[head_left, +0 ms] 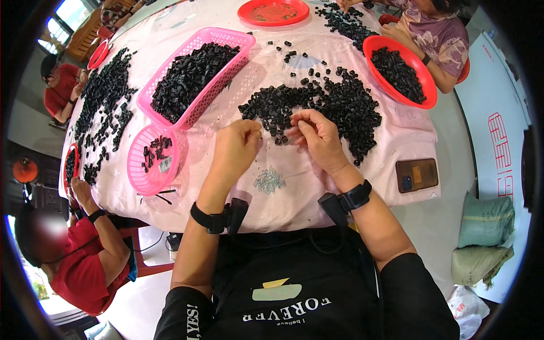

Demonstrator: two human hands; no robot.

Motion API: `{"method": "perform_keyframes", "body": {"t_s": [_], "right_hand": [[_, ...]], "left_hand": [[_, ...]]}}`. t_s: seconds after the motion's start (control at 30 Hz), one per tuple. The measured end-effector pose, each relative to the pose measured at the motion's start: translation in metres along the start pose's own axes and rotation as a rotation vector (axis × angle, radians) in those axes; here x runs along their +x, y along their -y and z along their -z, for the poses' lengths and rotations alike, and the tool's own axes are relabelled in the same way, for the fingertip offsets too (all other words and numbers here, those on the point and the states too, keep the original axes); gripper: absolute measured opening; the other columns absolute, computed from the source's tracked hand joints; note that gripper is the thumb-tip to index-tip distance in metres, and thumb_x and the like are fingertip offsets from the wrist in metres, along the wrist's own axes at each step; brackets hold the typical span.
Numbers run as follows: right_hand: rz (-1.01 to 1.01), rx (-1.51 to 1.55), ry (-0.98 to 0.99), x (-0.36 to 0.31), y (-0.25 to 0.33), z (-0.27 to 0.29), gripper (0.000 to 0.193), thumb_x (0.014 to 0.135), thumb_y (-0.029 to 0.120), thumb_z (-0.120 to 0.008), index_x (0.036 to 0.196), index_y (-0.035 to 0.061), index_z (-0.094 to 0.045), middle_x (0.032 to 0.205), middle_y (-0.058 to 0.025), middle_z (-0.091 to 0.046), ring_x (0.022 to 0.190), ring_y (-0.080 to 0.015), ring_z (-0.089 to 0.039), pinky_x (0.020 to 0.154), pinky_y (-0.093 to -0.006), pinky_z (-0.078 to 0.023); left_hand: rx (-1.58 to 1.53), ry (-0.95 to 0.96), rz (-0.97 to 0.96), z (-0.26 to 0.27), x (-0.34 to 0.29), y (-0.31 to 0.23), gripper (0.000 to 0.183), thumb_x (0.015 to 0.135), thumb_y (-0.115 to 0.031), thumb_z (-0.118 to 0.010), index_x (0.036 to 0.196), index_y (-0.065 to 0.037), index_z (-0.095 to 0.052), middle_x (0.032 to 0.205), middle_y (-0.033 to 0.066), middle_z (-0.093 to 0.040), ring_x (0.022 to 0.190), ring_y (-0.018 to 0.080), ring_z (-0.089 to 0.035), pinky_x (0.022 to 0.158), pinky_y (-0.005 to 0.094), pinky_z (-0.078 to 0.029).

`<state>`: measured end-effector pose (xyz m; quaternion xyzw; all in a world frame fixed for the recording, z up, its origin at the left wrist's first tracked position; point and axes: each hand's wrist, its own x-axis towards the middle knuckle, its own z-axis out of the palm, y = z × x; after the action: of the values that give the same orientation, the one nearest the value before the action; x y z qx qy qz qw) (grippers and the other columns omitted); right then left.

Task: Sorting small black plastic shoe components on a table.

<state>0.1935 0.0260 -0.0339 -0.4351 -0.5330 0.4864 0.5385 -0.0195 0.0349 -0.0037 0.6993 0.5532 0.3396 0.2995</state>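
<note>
A wide heap of small black plastic parts (351,107) lies on the pink-and-white tablecloth in front of me. My left hand (239,144) is at the heap's left edge, thumb and fingertips pinched together; whatever they hold is too small to make out. Across a narrow gap, my right hand (320,139) is over the near side of the heap. Its fingers are loosely curled and apart, with nothing visible between them. Between my forearms sits a small pile of tiny pale, glassy-green pieces (269,180).
A pink basket (247,48) full of black parts and a round pink basket (136,164) with a few stand left. A red basin (430,93) is far right, a red tray (273,21) at the back. A phone (417,174) lies right. Several people work around the table.
</note>
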Motion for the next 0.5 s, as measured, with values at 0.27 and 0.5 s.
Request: {"method": "perform_keyframes", "body": {"t_s": [0.27,0.5], "right_hand": [[0.092,-0.126,-0.1,0.002,-0.002,-0.001,0.023,0.1,-0.002,-0.046,0.116,0.0024,-0.062,0.115,-0.0073,-0.062,0.1,-0.0143,-0.068,0.073,-0.0257,-0.06],[0.176,-0.151,-0.21,0.003,0.001,0.004,0.024,0.102,0.001,-0.042,0.119,-0.002,-0.058,0.127,-0.0114,-0.054,0.108,-0.0184,-0.066,0.078,-0.0271,-0.061]], "left_hand": [[0.258,-0.005,-0.227,-0.027,0.0,-0.01,0.029,0.083,0.005,-0.06,0.111,0.003,-0.07,0.086,0.0188,-0.067,0.075,0.0326,-0.068,0.07,0.0391,-0.054],[0.235,0.006,-0.252,-0.029,0.004,-0.018,0.042,0.081,0.008,-0.057,0.12,-0.002,-0.069,0.088,0.0186,-0.064,0.079,0.0364,-0.065,0.072,0.0427,-0.052]]}}
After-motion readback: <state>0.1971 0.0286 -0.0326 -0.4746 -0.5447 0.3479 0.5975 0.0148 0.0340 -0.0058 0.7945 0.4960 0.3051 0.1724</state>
